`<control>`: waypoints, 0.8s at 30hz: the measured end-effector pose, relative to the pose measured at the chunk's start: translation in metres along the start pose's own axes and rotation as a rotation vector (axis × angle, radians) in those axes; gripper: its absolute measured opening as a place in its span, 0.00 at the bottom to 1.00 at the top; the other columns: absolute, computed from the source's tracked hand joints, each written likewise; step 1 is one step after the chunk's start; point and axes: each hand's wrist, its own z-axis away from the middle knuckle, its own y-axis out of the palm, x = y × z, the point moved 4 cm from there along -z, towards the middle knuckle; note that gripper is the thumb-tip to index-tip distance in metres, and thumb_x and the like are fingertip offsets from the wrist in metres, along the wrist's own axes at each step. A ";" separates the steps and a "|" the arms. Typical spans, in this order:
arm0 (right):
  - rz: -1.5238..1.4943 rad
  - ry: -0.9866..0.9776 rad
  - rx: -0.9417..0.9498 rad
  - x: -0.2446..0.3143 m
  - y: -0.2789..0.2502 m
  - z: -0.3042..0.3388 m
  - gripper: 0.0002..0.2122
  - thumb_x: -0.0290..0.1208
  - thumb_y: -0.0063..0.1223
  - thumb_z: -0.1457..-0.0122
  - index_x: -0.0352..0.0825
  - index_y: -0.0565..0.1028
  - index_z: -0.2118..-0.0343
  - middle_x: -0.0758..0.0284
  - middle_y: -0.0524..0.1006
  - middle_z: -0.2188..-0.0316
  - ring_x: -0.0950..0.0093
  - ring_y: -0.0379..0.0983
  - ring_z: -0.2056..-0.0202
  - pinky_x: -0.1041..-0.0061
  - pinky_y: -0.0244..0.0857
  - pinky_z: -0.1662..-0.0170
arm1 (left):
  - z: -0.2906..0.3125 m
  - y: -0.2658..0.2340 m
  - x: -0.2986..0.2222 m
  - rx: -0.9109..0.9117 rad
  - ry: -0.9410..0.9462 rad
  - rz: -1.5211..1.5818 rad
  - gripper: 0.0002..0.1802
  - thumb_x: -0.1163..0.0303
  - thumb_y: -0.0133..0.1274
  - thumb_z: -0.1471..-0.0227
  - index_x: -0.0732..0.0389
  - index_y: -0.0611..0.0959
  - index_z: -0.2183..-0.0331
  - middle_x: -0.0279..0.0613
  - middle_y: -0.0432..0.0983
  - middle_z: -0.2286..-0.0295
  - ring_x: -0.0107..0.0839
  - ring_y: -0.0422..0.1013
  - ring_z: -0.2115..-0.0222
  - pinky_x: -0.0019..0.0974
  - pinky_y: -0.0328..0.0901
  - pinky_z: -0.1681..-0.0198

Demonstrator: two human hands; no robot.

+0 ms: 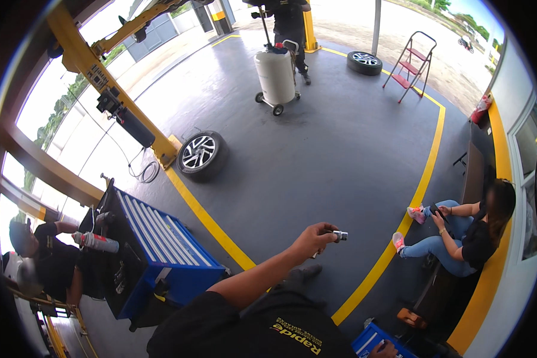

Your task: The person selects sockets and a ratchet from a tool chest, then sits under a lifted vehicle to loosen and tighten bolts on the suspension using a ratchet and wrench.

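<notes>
Glossy grey floor (316, 161) spreads below — left hand (314, 241) curled round a shiny cylinder (341, 235) — right hand (384, 349), hold unclear.

Left hand (316, 240) held a socket-like piece (340, 235) out front; right hand (386, 351) sat low right, by a toolbox (370, 336). Tool cabinet (167, 232) stood left, spray can (95, 241) on top. Beyond it, a wheel (201, 155) lay beside the lift post (110, 80). Far ahead: tank cart (274, 74) before a standing person (289, 21); rightward, second wheel (364, 63), then stepladder (409, 67). Near right, a seated person (480, 241).
</notes>
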 end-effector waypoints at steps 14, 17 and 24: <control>-0.823 -0.375 0.359 0.080 0.030 -0.039 0.12 0.25 0.55 0.40 0.27 0.78 0.55 0.54 0.81 0.62 0.58 0.79 0.59 0.64 0.71 0.54 | 0.172 -0.105 0.071 -0.334 0.100 0.257 0.20 0.66 0.59 0.42 0.66 0.80 0.50 0.37 0.80 0.67 0.19 0.65 0.80 0.27 0.64 0.75; -0.861 -0.559 0.573 0.223 0.007 -0.062 0.12 0.28 0.56 0.38 0.29 0.78 0.54 0.55 0.82 0.62 0.62 0.80 0.60 0.66 0.73 0.55 | 0.218 -0.156 0.093 -0.456 0.124 0.325 0.21 0.66 0.60 0.41 0.67 0.79 0.49 0.39 0.81 0.66 0.18 0.64 0.80 0.25 0.63 0.75; -0.869 -1.001 0.816 0.548 -0.100 -0.032 0.13 0.31 0.54 0.35 0.30 0.78 0.52 0.59 0.83 0.65 0.67 0.81 0.63 0.67 0.73 0.54 | 0.317 -0.281 0.108 -0.640 0.221 0.399 0.21 0.68 0.60 0.41 0.67 0.78 0.49 0.39 0.81 0.64 0.17 0.65 0.77 0.23 0.64 0.73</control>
